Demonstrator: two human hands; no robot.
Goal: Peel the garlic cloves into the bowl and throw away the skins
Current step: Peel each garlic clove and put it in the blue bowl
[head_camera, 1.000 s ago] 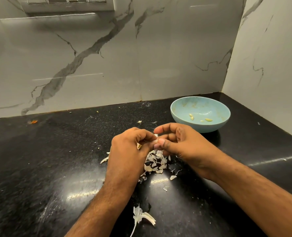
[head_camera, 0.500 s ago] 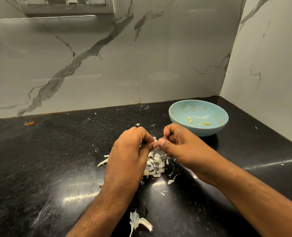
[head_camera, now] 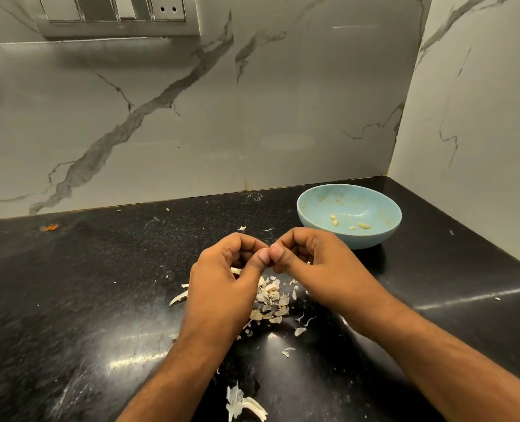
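- Up front, the left hand (head_camera: 222, 287) and the right hand (head_camera: 319, 269) are held together above the black counter (head_camera: 70, 300), with their thumb tips touching each other.
- Both hands have their fingers curled in toward the thumbs; whatever they pinch between them is hidden by the fingers, so I cannot tell whether a clove is there.
- Just below the hands, a heap of garlic skins (head_camera: 271, 303) lies on the counter, partly covered by the left hand.
- Loose flakes are scattered around the heap, and a larger white piece of skin (head_camera: 243, 405) lies nearer the camera, between the two forearms.
- Behind the right hand and a little to its right, a light blue bowl (head_camera: 313, 217) stands on the counter near the corner of the walls.
- Inside the bowl lie a few peeled garlic cloves (head_camera: 364, 225), small and pale yellow, resting on its bottom.
- Along the back runs a marble-patterned wall (head_camera: 252, 117), with a switch panel (head_camera: 115, 13) mounted at the upper left.
- Far to the left, a small orange scrap (head_camera: 50, 227) sits on the counter near the wall.
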